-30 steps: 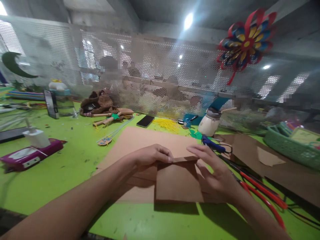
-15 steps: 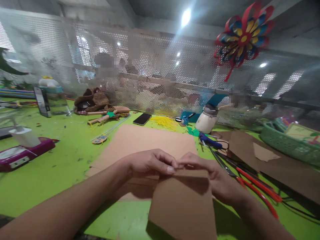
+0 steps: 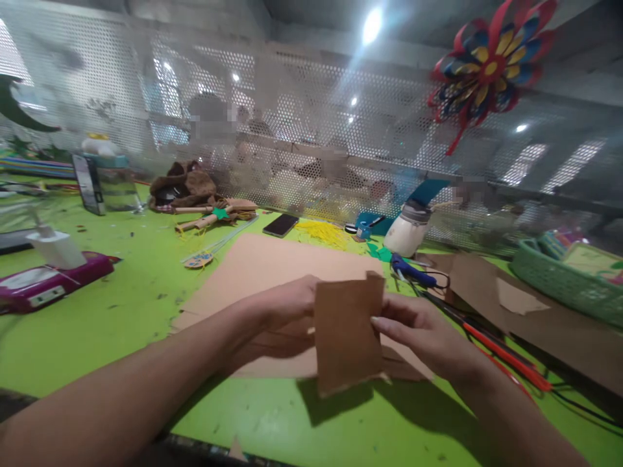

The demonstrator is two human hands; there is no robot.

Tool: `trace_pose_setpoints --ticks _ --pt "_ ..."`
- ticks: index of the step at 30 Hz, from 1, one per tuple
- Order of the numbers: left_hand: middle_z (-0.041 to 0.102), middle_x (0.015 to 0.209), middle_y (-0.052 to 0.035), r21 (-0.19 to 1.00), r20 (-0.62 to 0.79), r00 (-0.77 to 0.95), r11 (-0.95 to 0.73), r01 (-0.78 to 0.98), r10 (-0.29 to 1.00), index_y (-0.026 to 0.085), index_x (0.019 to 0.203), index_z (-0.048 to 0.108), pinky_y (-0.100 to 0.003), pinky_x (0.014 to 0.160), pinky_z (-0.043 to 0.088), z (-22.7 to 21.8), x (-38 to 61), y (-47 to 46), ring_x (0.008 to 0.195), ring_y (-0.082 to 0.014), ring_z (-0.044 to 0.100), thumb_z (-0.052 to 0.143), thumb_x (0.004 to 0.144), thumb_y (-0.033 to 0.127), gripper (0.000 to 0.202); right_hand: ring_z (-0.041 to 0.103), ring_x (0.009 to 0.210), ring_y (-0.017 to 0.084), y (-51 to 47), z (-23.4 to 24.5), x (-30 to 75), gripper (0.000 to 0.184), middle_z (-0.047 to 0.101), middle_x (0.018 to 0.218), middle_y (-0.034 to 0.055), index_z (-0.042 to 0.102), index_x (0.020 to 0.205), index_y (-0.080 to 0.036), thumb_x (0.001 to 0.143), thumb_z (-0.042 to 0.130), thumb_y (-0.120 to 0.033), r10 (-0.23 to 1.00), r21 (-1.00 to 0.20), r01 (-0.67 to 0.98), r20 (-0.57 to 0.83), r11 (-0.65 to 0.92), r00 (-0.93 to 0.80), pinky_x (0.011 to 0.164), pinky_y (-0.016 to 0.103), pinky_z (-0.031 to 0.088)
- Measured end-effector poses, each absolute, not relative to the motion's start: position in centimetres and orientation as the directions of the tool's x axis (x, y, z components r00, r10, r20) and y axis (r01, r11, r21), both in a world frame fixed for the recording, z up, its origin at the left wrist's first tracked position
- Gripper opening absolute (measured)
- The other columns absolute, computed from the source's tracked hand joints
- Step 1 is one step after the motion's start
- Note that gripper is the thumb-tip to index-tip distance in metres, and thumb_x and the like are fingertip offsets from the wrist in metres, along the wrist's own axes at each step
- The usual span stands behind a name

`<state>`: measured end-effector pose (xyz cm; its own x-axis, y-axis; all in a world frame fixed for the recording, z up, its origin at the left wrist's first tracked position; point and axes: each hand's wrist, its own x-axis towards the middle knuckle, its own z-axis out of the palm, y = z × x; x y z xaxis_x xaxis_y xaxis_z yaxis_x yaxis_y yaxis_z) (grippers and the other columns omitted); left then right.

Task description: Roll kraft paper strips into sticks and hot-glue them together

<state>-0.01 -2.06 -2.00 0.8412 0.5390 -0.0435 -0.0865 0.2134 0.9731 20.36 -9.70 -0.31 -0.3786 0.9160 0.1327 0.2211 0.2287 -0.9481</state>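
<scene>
A folded piece of brown kraft paper [image 3: 346, 340] stands nearly upright above the table's front part, its flat face towards me. My right hand [image 3: 421, 331] is closed on its right edge, with the thumb on the near face. At the left edge my left hand [image 3: 294, 305] grips the same piece from behind; most of its fingers are hidden by the paper. Beneath and beyond both hands lie large flat sheets of light brown paper [image 3: 272, 259] on the green table [image 3: 233, 415].
Scissors with orange handles [image 3: 506, 353] and a blue glue gun [image 3: 413, 271] lie to the right, near brown card [image 3: 559, 331] and a green basket [image 3: 555, 275]. A phone [image 3: 281, 225] and yellow paper shreds [image 3: 321, 235] lie behind. A purple power strip [image 3: 82, 275] sits left.
The brown paper piece has been raised and turned more upright, away from the front edge. My right hand has shifted to its right edge; my left hand is now partly behind it.
</scene>
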Motion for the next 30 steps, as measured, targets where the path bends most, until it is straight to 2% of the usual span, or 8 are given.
trace_pose_setpoints --ticks 2,4,7,10,12,17,23,30 --pt "0.062 0.074 -0.0020 0.999 -0.039 0.767 0.042 0.015 0.641 0.014 0.080 0.067 -0.023 0.061 0.041 -1.4 -0.2 -1.0 0.064 -0.0110 0.053 0.064 0.071 0.027 0.016 0.061 0.085 0.018 -9.3 -0.3 20.5 0.021 0.067 0.092 0.0046 0.065 0.098 -0.018 0.087 0.053 -0.031 0.917 -0.935 0.307 0.044 0.178 -0.396 0.074 0.029 0.048" --pt "0.062 0.079 -0.0029 0.998 0.018 0.707 -0.052 0.026 0.707 0.014 0.085 0.067 -0.024 0.067 0.043 -0.8 -0.2 0.0 0.069 -0.0114 0.054 0.061 0.075 0.032 0.021 0.060 0.087 0.019 -8.9 -0.4 20.5 0.026 0.067 0.096 0.0053 0.065 0.101 -0.017 0.090 0.047 -0.032 0.907 -0.889 0.414 0.004 0.196 -0.421 0.074 0.029 0.047" --pt "0.063 0.079 -0.0047 0.968 0.034 0.723 -0.203 0.149 0.690 0.013 0.084 0.066 -0.026 0.066 0.043 -0.4 0.0 0.5 0.069 -0.0137 0.055 0.052 0.080 0.040 0.030 0.059 0.087 0.019 -8.5 -0.7 20.1 0.027 0.068 0.097 0.0058 0.066 0.100 -0.017 0.092 0.044 -0.030 0.905 -0.754 0.577 0.055 0.315 -0.422 0.076 0.029 0.045" --pt "0.066 0.080 -0.0042 0.831 0.115 0.753 -0.479 0.285 0.648 0.015 0.082 0.068 -0.025 0.066 0.041 -1.0 0.4 -0.2 0.072 -0.0161 0.056 0.053 0.078 0.035 0.026 0.058 0.084 0.018 -8.3 -1.2 19.4 0.025 0.068 0.092 0.0058 0.066 0.096 -0.017 0.092 0.043 -0.027 0.904 -0.635 0.663 0.148 0.397 -0.401 0.075 0.028 0.044" --pt "0.067 0.078 -0.0030 0.748 0.153 0.763 -0.578 0.326 0.628 0.017 0.085 0.070 -0.025 0.064 0.040 -1.5 0.4 -0.8 0.072 -0.0169 0.056 0.053 0.076 0.031 0.023 0.058 0.081 0.017 -8.2 -1.7 18.9 0.023 0.067 0.088 0.0056 0.065 0.092 -0.017 0.092 0.043 -0.026 0.900 -0.589 0.689 0.188 0.423 -0.393 0.072 0.028 0.043" --pt "0.067 0.073 -0.0036 0.565 0.132 0.762 -0.680 0.467 0.634 0.016 0.084 0.070 -0.024 0.056 0.035 -1.9 -0.2 -1.0 0.062 -0.0148 0.053 0.050 0.076 0.026 0.023 0.056 0.081 0.018 -7.5 -3.0 18.2 0.020 0.063 0.085 0.0066 0.065 0.086 -0.016 0.090 0.048 -0.024 0.883 -0.467 0.751 0.295 0.467 -0.365 0.071 0.030 0.043" --pt "0.065 0.078 -0.0058 0.383 0.149 0.787 -0.769 0.512 0.598 0.015 0.077 0.068 -0.024 0.057 0.033 -1.7 -0.4 -0.5 0.067 -0.0150 0.052 0.053 0.073 0.024 0.018 0.054 0.083 0.019 -6.9 -4.1 18.2 0.019 0.059 0.083 0.0071 0.067 0.088 -0.017 0.090 0.049 -0.025 0.856 -0.376 0.779 0.344 0.501 -0.385 0.073 0.032 0.043" --pt "0.060 0.074 -0.0028 0.337 0.198 0.808 -0.812 0.476 0.555 0.016 0.078 0.065 -0.022 0.054 0.031 -2.8 -0.3 -0.5 0.063 -0.0125 0.047 0.053 0.078 0.026 0.016 0.052 0.085 0.020 -7.0 -4.7 17.8 0.016 0.058 0.084 0.0078 0.065 0.092 -0.017 0.089 0.051 -0.024 0.834 -0.322 0.789 0.384 0.523 -0.396 0.073 0.033 0.044"
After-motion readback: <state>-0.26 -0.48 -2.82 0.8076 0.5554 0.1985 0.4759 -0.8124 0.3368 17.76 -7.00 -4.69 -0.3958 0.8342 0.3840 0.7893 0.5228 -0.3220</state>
